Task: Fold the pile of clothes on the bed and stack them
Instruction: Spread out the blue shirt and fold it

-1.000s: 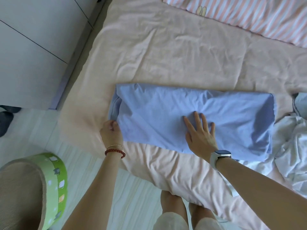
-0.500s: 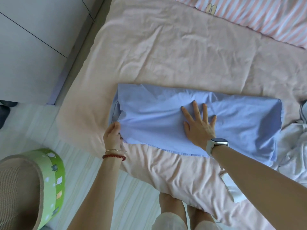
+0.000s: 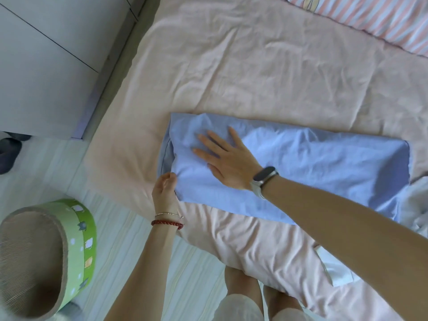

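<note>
Blue garment [image 3: 312, 167] lies as a long folded band across the near half of the bed [image 3: 231, 66], running 9 to 3 o'clock. Change since a sec ago: right hand [image 3: 228, 159] slid from mid-band toward the 9 o'clock end; it now lies flat, fingers spread, pressing the cloth there, released, not clutching. Left hand [image 3: 165, 193] stays at the near corner at 9 o'clock, thumb & fingers pinching the edge of the fabric.

Meaning, prob: smoothing pass done on that end, creases pushed out, corner held square; next likely a fold of the band end over end. Not yet begun.

Rest of the pile [image 3: 416, 205]: pale crumpled clothes at 3 o'clock, touching the band's far end, unfolded. No stack visible yet, so task is early.
</note>
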Demonstrator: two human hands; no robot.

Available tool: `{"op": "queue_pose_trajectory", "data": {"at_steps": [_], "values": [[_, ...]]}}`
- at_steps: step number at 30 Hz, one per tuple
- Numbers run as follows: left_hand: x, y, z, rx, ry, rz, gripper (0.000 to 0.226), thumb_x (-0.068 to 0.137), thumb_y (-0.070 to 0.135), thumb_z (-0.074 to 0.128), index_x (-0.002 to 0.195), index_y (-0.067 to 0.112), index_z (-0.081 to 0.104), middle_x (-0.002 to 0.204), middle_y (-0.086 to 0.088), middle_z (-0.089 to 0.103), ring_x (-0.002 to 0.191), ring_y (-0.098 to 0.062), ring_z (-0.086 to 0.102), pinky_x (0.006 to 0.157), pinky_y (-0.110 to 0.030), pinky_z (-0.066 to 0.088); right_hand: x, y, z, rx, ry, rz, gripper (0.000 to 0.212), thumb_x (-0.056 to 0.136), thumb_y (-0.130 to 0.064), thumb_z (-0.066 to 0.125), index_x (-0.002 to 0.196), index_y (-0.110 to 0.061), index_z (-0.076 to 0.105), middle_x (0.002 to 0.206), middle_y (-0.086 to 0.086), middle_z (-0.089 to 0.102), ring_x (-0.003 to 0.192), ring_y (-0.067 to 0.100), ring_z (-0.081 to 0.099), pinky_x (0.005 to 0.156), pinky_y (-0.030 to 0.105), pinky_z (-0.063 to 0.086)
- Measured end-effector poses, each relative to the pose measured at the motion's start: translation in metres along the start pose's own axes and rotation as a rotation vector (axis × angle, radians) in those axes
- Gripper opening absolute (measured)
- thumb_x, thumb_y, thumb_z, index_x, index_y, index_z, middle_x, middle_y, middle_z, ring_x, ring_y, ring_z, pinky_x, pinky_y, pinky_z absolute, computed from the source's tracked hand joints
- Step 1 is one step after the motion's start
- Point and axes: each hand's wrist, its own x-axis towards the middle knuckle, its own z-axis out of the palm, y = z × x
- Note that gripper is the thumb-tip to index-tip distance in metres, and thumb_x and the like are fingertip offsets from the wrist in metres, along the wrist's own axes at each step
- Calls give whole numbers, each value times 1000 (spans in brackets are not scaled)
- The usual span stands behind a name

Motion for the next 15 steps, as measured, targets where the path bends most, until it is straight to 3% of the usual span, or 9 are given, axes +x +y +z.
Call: {"op": "queue_pose_trajectory", "data": {"at_steps": [3, 5, 9, 12, 15], "values": [[5, -1, -1, 141, -62, 143, 31, 93, 3, 50, 65, 17, 44, 55, 8, 40, 46, 3, 37, 56, -19, 29, 39, -2, -1, -26, -72, -58, 53, 96, -38, 10, 148, -28, 17, 156, 0, 14, 144, 23, 12, 111, 60, 5], [5, 0, -2, 227, -107, 228, 33, 93, 8, 50, 64, 17, 38, 62, 3, 32, 49, 2, 33, 54, -15, 29, 60, 0, -1, 0, -134, 6, 51, 99, -41, 8, 148, -31, 0, 158, -5, -3, 145, 19, -5, 111, 56, -6], [7, -2, -2, 318, -69, 291, 31, 93, 12, 49, 65, 20, 40, 63, 3, 35, 53, 3, 39, 55, -11, 33, 88, 12, 0, -44, -249, 111, 51, 99, -45, 6, 148, -33, -5, 157, -9, -9, 144, 16, -10, 112, 57, -7], [5, -2, 2, 317, -12, 239, 31, 94, 14, 51, 65, 21, 41, 63, 5, 37, 54, 6, 43, 58, -8, 35, 101, 23, -1, -37, -296, 184, 51, 99, -44, 7, 147, -35, -7, 156, -11, -12, 144, 17, -11, 112, 57, -4], [2, -9, 1, 415, -2, 157, 42, 93, 24, 51, 57, 18, 31, 56, 5, 30, 48, 2, 39, 50, -13, 31, 101, 21, -4, -1, -229, 197, 51, 100, -40, 11, 149, -32, 0, 157, -6, -5, 145, 17, -5, 112, 57, -1]]}}
